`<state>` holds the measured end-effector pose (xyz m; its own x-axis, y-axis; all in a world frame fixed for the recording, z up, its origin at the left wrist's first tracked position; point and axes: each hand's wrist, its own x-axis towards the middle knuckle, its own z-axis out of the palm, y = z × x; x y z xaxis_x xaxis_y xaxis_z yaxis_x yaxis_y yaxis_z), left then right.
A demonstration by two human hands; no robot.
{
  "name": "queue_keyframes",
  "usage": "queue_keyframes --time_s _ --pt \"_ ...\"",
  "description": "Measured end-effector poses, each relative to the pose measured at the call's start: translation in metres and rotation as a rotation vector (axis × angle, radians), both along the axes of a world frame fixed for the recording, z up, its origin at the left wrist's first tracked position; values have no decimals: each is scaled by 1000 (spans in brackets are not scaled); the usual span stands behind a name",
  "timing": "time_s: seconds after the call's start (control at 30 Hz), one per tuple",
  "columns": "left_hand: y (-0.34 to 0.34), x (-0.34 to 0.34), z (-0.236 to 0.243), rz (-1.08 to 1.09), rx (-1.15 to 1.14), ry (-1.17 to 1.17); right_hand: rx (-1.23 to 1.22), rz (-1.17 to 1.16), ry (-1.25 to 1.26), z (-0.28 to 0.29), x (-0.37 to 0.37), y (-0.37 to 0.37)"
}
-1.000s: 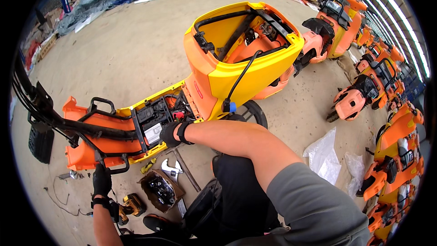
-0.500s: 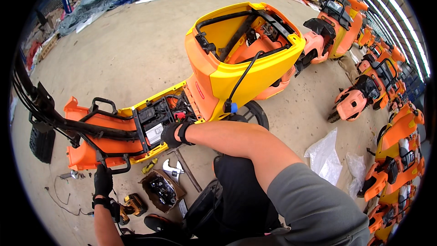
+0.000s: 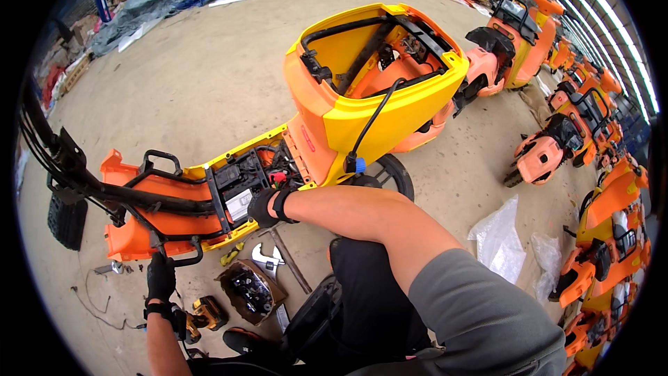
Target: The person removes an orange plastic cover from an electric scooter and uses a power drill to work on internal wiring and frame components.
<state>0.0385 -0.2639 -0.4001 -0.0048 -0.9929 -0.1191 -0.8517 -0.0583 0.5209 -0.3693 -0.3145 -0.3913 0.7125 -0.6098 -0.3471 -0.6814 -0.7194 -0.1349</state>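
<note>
A partly stripped orange-and-yellow scooter (image 3: 313, 145) stands across the floor before me, its floorboard uncovered. Wiring and a silver box (image 3: 238, 204) show in the open bay. My right hand (image 3: 261, 208), in a black glove, is closed at the yellow side rail (image 3: 221, 240) beside that box; its fingertips are mostly hidden. At the front left, my black-gloved left hand (image 3: 161, 278) is closed at the lower end of the black tubular frame (image 3: 188, 260). Below the left hand, a yellow-and-black cordless power tool (image 3: 209, 313) lies by the wrist.
Near my feet are a cardboard box (image 3: 249, 292) of small parts, a hammer-like long-handled tool (image 3: 291, 261), a white-silver bracket (image 3: 268, 258) and a thin cable (image 3: 97, 306). Plastic sheeting (image 3: 499, 240) lies to the right. Several orange scooters (image 3: 543, 157) line the right side.
The whole view has shifted very slightly. Both hands keep their places on the scooter, and nothing has been picked up or let go.
</note>
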Motion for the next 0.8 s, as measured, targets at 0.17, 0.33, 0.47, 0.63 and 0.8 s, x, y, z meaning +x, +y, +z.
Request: queue_keyframes --time_s 0.17,0.33,0.47,0.63,0.8 --pt "-4 22 -17 -123 -77 -69 99 -7 30 -23 1 -15" --pt "-8 -11 21 -86 -19 -248 21 19 -40 -12 -14 -5" --pt "16 -47 62 17 92 -200 43 -42 -21 -16 -17 7" --pt "23 -41 60 35 104 -214 140 -71 85 5 -2 12" --pt "22 -49 67 51 131 -200 110 -50 47 16 -8 13"
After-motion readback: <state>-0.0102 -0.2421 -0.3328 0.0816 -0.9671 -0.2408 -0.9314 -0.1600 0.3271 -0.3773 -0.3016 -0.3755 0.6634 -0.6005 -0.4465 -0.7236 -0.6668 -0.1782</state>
